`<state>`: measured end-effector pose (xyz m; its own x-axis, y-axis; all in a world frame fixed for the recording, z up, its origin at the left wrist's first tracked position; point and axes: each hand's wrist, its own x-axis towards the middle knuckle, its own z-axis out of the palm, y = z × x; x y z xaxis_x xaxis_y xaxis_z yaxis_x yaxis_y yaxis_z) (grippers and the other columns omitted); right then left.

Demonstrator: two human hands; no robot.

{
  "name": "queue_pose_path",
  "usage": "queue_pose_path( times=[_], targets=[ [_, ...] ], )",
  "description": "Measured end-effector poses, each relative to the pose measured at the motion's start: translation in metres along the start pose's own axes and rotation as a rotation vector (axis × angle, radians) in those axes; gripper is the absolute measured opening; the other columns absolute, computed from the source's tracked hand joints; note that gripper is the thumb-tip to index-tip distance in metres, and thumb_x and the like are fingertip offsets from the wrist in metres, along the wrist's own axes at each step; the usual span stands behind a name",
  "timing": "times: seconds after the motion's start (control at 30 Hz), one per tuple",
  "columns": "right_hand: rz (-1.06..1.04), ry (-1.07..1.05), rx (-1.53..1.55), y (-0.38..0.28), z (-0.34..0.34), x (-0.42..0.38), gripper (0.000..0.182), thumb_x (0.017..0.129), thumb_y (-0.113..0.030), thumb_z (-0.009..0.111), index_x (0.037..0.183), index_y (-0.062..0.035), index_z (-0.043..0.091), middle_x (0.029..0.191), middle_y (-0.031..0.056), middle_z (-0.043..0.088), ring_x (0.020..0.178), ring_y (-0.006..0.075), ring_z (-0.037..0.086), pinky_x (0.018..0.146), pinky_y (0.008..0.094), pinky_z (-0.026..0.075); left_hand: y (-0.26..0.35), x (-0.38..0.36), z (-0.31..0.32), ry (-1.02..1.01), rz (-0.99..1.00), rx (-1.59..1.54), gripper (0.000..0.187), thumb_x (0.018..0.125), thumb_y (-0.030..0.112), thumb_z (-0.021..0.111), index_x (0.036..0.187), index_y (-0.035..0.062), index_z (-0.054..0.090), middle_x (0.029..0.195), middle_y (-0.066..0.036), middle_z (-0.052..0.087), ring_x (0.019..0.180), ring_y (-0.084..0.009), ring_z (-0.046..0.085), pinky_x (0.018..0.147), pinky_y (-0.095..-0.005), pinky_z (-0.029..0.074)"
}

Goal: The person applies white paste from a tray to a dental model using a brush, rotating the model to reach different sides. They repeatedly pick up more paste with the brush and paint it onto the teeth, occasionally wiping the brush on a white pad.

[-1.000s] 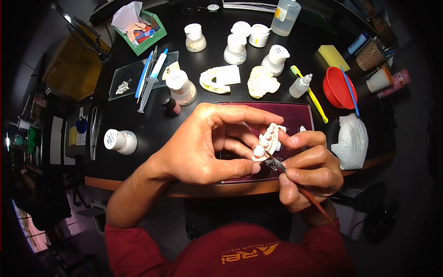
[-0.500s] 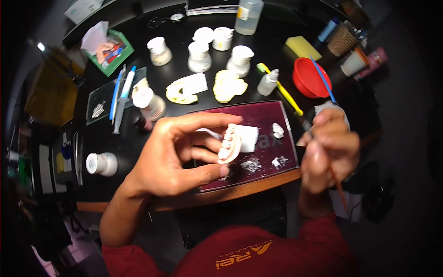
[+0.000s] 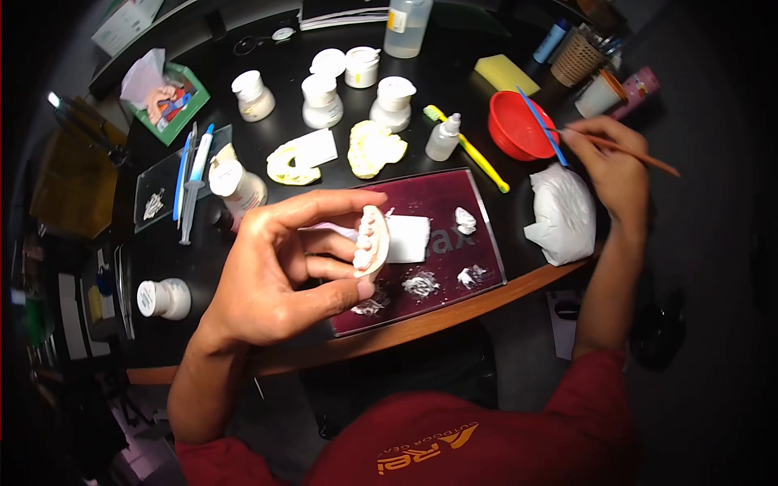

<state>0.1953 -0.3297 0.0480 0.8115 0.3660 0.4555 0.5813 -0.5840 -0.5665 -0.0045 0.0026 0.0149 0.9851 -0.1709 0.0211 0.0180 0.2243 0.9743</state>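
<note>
Between the thumb and fingertips of my left hand (image 3: 271, 279), a small dental cast (image 3: 372, 241) with a row of teeth is held upright. Below it lies a maroon slab (image 3: 433, 194) bearing a white square pad (image 3: 410, 240) and several white powdery heaps (image 3: 421, 283). My right hand (image 3: 616, 166) pinches a thin brush (image 3: 636, 152) with a reddish-brown handle, its tip end at the right rim of a red bowl (image 3: 504, 134). A blue-handled stick (image 3: 541, 125) leans across that bowl. Just left of my right forearm sits a wad of white tissue (image 3: 561, 215).
Several white jars (image 3: 322, 101) stand at the back. Yellowish casts (image 3: 375, 150), a dropper bottle (image 3: 443, 138) and a yellow toothbrush (image 3: 486, 166) lie beyond the slab. A syringe (image 3: 193, 190), a green box (image 3: 189, 93) and a yellow sponge (image 3: 506, 74) are farther out.
My right hand has moved from beside the slab up and away to the red bowl, taking the brush along and uncovering the tissue. The left hand still holds the cast; the view has shifted slightly.
</note>
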Motion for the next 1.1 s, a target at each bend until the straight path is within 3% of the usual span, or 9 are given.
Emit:
queue_pose_path(
  times=[0.07,0.17,0.27,0.37,0.5,0.53,0.6,0.83,1.1],
  targets=[
    [0.085,0.053,0.167,-0.003,-0.021,-0.033,0.014,0.087,-0.005,0.075,0.099,0.0029,0.072,0.086,0.0048,0.069,0.08,0.0091,0.063,0.073,0.0234,0.049,0.006,0.0,-0.001,-0.002,-0.024,-0.017,0.068,0.079,-0.015,0.072,0.141,-0.0139,0.045,0.116,-0.017,0.066,0.102,-0.017,0.068,0.086,-0.0277,0.06],
    [0.147,0.068,0.189,0.014,-0.035,-0.08,0.015,0.087,-0.001,0.072,0.101,0.0029,0.069,0.084,0.0016,0.064,0.075,0.0058,0.054,0.069,0.0205,0.042,0.007,-0.001,-0.001,0.002,-0.025,-0.047,0.065,0.079,-0.017,0.07,0.14,-0.0142,0.046,0.119,-0.021,0.065,0.102,-0.0179,0.069,0.086,-0.0277,0.06],
    [0.296,0.049,0.219,0.033,-0.034,-0.106,0.006,0.088,-0.001,0.069,0.091,0.0012,0.065,0.077,-0.0003,0.059,0.07,0.0052,0.052,0.066,0.0205,0.04,0.004,-0.001,-0.001,-0.019,0.005,-0.045,0.064,0.08,-0.017,0.07,0.139,-0.0142,0.047,0.12,-0.02,0.064,0.104,-0.0192,0.069,0.085,-0.027,0.06],
    [0.257,0.14,0.288,0.039,-0.032,-0.114,0.001,0.089,0.0,0.063,0.089,0.0011,0.062,0.075,0.001,0.058,0.07,0.0069,0.053,0.066,0.0207,0.04,0.003,-0.002,0.0,-0.038,0.035,-0.033,0.062,0.08,-0.017,0.07,0.138,-0.014,0.048,0.12,-0.02,0.063,0.105,-0.0194,0.069,0.085,-0.0265,0.061],
    [0.165,0.352,0.463,-0.002,-0.004,-0.119,0.008,0.087,0.003,0.057,0.094,0.0041,0.062,0.087,0.0086,0.062,0.076,0.0116,0.06,0.073,0.0208,0.043,0.005,-0.002,0.003,0.003,0.026,-0.031,0.066,0.079,-0.019,0.068,0.14,-0.014,0.046,0.122,-0.019,0.062,0.102,-0.0186,0.068,0.085,-0.0269,0.061],
    [0.083,0.322,0.454,-0.014,0.012,-0.123,0.011,0.086,0.002,0.058,0.096,0.0048,0.062,0.092,0.0118,0.063,0.076,0.0133,0.061,0.072,0.0222,0.045,0.006,-0.001,0.004,0.03,0.029,-0.029,0.068,0.077,-0.017,0.069,0.141,-0.0141,0.045,0.123,-0.019,0.061,0.102,-0.0188,0.067,0.087,-0.0277,0.06],
    [0.032,0.127,0.541,-0.041,0.037,-0.133,0.012,0.083,0.0,0.062,0.093,0.0052,0.064,0.083,0.0144,0.067,0.072,0.0133,0.061,0.069,0.0249,0.048,0.004,0.0,0.001,0.055,0.054,0.044,0.072,0.076,-0.012,0.073,0.142,-0.0139,0.044,0.124,-0.019,0.06,0.102,-0.0194,0.067,0.088,-0.0286,0.059],
    [-0.06,0.139,0.613,-0.044,0.075,-0.158,0.008,0.073,0.004,0.065,0.081,0.0022,0.064,0.064,0.0093,0.063,0.053,0.0123,0.058,0.051,0.0237,0.044,-0.001,-0.001,0.006,0.191,0.008,0.124,0.082,0.074,0.006,0.084,0.142,-0.0132,0.044,0.12,-0.015,0.063,0.1,-0.0213,0.069,0.092,-0.0338,0.059],
    [-0.138,0.056,0.517,-0.037,0.073,-0.154,0.012,0.068,0.005,0.067,0.079,0.0014,0.064,0.063,0.009,0.062,0.049,0.0113,0.057,0.047,0.0226,0.043,-0.002,-0.001,0.007,0.239,-0.006,0.213,0.086,0.071,0.011,0.085,0.143,-0.0127,0.044,0.117,-0.013,0.061,0.101,-0.017,0.066,0.092,-0.0324,0.058]
  ],
)
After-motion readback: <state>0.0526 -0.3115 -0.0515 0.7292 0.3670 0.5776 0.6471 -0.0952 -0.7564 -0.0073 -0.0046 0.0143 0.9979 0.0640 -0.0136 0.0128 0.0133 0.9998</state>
